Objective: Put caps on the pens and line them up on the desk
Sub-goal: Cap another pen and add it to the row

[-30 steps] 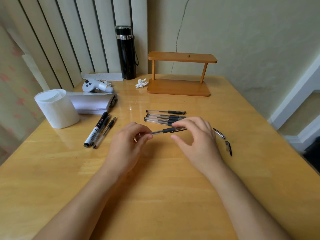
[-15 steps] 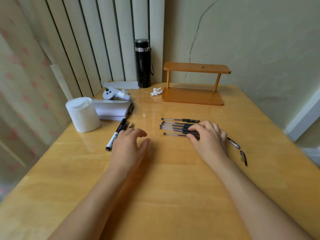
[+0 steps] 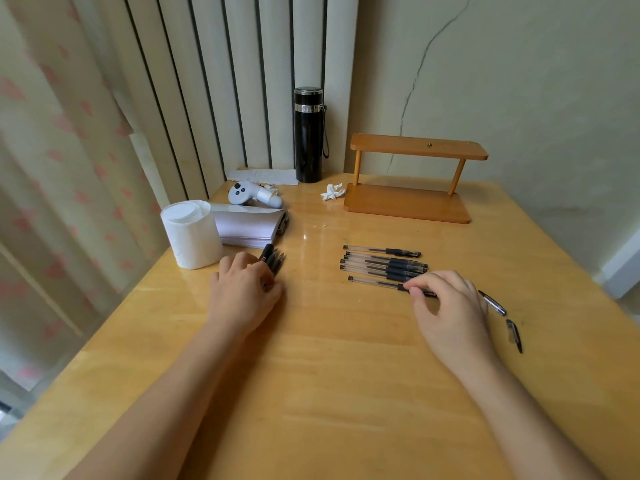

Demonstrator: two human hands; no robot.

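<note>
Several capped black gel pens (image 3: 384,263) lie in a row on the wooden desk (image 3: 329,375), right of centre. The nearest pen (image 3: 375,283) sits slightly apart from the row, and the fingertips of my right hand (image 3: 448,308) rest on its capped end. Two loose caps (image 3: 493,303) (image 3: 515,336) lie to the right of that hand. At the left, a marker (image 3: 266,252) and uncapped pens (image 3: 277,262) lie together. My left hand (image 3: 242,294) covers their near ends, its fingers curled onto one pen.
A white tissue roll (image 3: 190,233) and a paper stack (image 3: 247,225) stand behind my left hand. Further back are a white controller (image 3: 254,195), a black flask (image 3: 308,135), a crumpled scrap (image 3: 332,192) and a wooden shelf (image 3: 408,202).
My right hand laid the capped pen down beside the row. My left hand let go of it, moved left to the marker and loose pens, and closed its fingers there.
</note>
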